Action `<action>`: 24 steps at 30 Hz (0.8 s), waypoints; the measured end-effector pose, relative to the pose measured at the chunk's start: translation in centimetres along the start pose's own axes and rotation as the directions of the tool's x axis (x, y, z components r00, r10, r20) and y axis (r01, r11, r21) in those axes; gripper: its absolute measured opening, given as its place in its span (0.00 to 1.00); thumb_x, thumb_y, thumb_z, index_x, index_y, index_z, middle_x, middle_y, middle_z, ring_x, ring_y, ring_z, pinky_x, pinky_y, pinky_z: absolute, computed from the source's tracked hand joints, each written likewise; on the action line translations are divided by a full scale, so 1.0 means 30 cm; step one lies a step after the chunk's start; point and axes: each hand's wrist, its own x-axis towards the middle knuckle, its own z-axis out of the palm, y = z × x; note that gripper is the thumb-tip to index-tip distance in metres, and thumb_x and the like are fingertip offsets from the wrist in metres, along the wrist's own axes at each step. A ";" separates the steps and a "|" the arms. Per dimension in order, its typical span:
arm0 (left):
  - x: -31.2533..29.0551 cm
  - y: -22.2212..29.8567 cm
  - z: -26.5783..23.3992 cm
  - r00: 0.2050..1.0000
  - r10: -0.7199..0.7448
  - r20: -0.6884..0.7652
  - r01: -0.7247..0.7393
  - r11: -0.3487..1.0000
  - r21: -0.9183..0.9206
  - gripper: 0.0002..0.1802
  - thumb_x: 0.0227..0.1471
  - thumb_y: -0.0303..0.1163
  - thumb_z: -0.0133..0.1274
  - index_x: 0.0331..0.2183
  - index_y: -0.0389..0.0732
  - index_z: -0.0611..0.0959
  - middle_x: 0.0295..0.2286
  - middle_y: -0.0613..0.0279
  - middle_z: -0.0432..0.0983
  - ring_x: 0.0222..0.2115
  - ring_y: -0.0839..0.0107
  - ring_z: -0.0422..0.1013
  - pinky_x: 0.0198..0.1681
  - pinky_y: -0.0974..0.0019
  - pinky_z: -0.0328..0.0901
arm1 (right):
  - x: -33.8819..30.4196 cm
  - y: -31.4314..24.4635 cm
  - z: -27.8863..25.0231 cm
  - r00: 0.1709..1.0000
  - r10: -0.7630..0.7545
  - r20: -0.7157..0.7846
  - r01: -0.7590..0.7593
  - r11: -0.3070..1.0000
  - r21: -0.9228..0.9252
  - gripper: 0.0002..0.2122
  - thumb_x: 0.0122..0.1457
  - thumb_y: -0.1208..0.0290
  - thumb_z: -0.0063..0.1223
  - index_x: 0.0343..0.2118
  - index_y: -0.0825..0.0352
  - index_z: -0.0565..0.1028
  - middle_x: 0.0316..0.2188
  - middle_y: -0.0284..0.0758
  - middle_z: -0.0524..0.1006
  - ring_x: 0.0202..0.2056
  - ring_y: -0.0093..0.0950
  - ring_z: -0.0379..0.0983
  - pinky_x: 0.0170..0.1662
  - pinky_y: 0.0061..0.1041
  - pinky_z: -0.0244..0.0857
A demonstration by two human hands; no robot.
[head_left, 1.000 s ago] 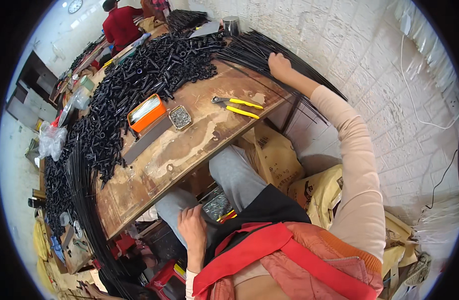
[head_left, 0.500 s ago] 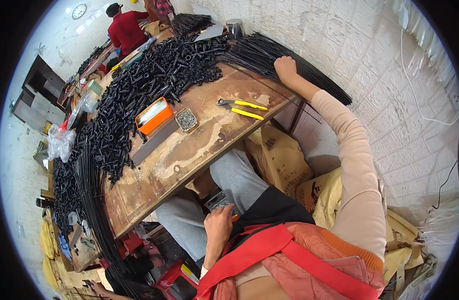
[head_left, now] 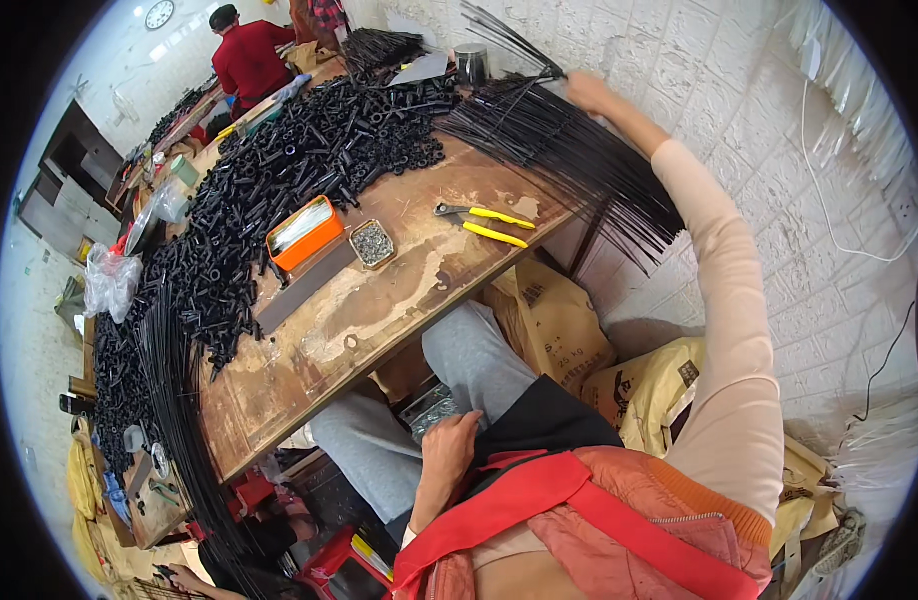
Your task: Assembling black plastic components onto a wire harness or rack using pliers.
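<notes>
At the far right of the worktable, my right hand is closed around several thin black rods, whose ends slant up to the left against the wall. Beneath it spreads a large pile of similar black rods, some overhanging the table's edge. My left hand rests by my lap, fingers curled; what they hold, if anything, is hidden. Beyond that hand, a clear plastic-looking item shows between my legs. Yellow-handled pliers lie on the table, jaws pointing left.
A heap of short black tubular parts covers the table's far side. Before it stand an orange box and a small tray of metal bits. A metal can stands near the wall; sacks sit below. A person in red works beyond.
My right hand has moved away from me toward the wall, raising several rods from the pile. The remaining rods have fanned out toward the table edge. My left hand has barely shifted.
</notes>
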 end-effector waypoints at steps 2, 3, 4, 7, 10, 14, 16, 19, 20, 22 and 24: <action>-0.004 -0.009 -0.015 1.000 0.000 -0.003 0.000 1.000 0.013 0.11 0.52 0.31 0.51 0.40 0.45 0.81 0.27 0.55 0.77 0.30 0.53 0.75 0.33 0.55 0.69 | 0.119 -0.083 -0.084 0.654 0.105 0.750 -0.492 0.811 0.316 0.13 0.54 0.68 0.56 0.19 0.72 0.74 0.17 0.37 0.75 0.18 0.29 0.75 0.18 0.29 0.66; 0.002 0.004 -0.021 0.999 0.026 0.044 -0.026 1.000 0.004 0.12 0.52 0.30 0.51 0.40 0.45 0.81 0.28 0.55 0.77 0.31 0.53 0.75 0.34 0.55 0.69 | 0.153 -0.079 -0.120 0.662 0.103 0.742 -0.483 0.816 0.318 0.13 0.54 0.68 0.56 0.19 0.72 0.74 0.17 0.37 0.75 0.18 0.29 0.75 0.18 0.29 0.66; 0.009 0.021 -0.034 0.995 0.051 0.090 -0.051 0.999 -0.004 0.13 0.52 0.30 0.51 0.41 0.44 0.81 0.29 0.54 0.78 0.31 0.53 0.75 0.34 0.55 0.69 | 0.187 -0.079 -0.156 0.674 0.088 0.733 -0.589 0.664 0.461 0.13 0.53 0.65 0.59 0.20 0.69 0.73 0.16 0.33 0.73 0.17 0.24 0.71 0.17 0.25 0.63; 0.040 0.073 -0.133 0.984 0.115 0.135 -0.095 0.984 -0.148 0.13 0.52 0.28 0.52 0.42 0.42 0.81 0.32 0.52 0.79 0.34 0.54 0.76 0.37 0.59 0.70 | 0.224 -0.259 -0.230 0.689 0.074 0.721 -0.708 0.281 0.648 0.13 0.55 0.62 0.62 0.22 0.65 0.74 0.13 0.23 0.65 0.13 0.12 0.58 0.16 0.14 0.54; 0.136 0.147 -0.309 0.941 0.305 0.145 -0.222 0.881 -0.417 0.12 0.54 0.28 0.53 0.42 0.40 0.82 0.35 0.53 0.80 0.36 0.60 0.77 0.39 0.64 0.70 | 0.303 -0.312 -0.355 0.619 -0.346 0.706 -0.756 -0.018 0.654 0.13 0.61 0.62 0.55 0.22 0.58 0.67 0.18 0.19 0.62 0.16 0.11 0.52 0.19 0.15 0.51; 0.287 0.214 -0.593 0.946 0.128 -0.299 -0.255 0.863 -0.437 0.15 0.60 0.33 0.48 0.45 0.34 0.80 0.39 0.60 0.80 0.39 0.70 0.75 0.45 0.68 0.68 | 0.248 -0.665 -0.421 0.750 -0.142 0.646 -0.658 -0.255 0.708 0.12 0.63 0.63 0.52 0.25 0.59 0.66 0.17 0.19 0.60 0.17 0.11 0.53 0.19 0.14 0.49; 0.419 0.209 -0.667 0.857 0.046 -0.512 -0.378 0.732 -0.567 0.18 0.62 0.37 0.47 0.47 0.33 0.77 0.42 0.59 0.77 0.37 0.69 0.75 0.44 0.65 0.68 | 0.167 -0.878 -0.538 0.786 -0.273 0.555 -0.613 -0.463 0.640 0.12 0.62 0.63 0.53 0.25 0.59 0.65 0.16 0.21 0.60 0.15 0.12 0.52 0.17 0.15 0.47; 0.438 0.203 -0.713 0.998 0.038 0.050 0.041 0.218 -0.975 0.19 0.63 0.39 0.46 0.48 0.35 0.73 0.38 0.62 0.76 0.34 0.68 0.75 0.40 0.64 0.70 | 0.081 -1.155 -0.580 0.863 -0.199 0.465 -0.488 -0.570 0.661 0.12 0.61 0.64 0.54 0.25 0.58 0.64 0.15 0.22 0.60 0.12 0.12 0.52 0.15 0.16 0.46; 0.406 0.257 -0.696 0.995 -0.092 0.032 0.050 0.206 -0.977 0.19 0.63 0.41 0.46 0.48 0.36 0.73 0.33 0.65 0.73 0.31 0.71 0.73 0.35 0.67 0.69 | 0.052 -1.219 -0.607 0.862 -0.147 0.486 -0.472 -0.584 0.660 0.13 0.61 0.65 0.53 0.24 0.58 0.62 0.15 0.22 0.58 0.13 0.13 0.52 0.16 0.17 0.46; 0.289 0.305 -0.682 0.976 -0.204 -0.075 -0.021 0.253 -0.967 0.20 0.64 0.44 0.43 0.47 0.38 0.71 0.21 0.72 0.60 0.18 0.81 0.61 0.18 0.77 0.57 | 0.002 -1.277 -0.672 0.849 -0.280 0.449 -0.524 -0.553 0.648 0.12 0.63 0.61 0.50 0.29 0.64 0.68 0.19 0.29 0.69 0.16 0.20 0.65 0.20 0.20 0.61; 0.169 0.263 -0.729 0.941 -0.288 -0.180 -0.089 0.303 -0.949 0.19 0.65 0.44 0.42 0.46 0.38 0.71 0.20 0.73 0.57 0.16 0.83 0.55 0.16 0.77 0.51 | -0.006 -1.291 -0.732 0.812 -0.373 0.449 -0.583 -0.496 0.643 0.15 0.64 0.58 0.48 0.30 0.67 0.71 0.21 0.32 0.74 0.18 0.23 0.71 0.22 0.22 0.66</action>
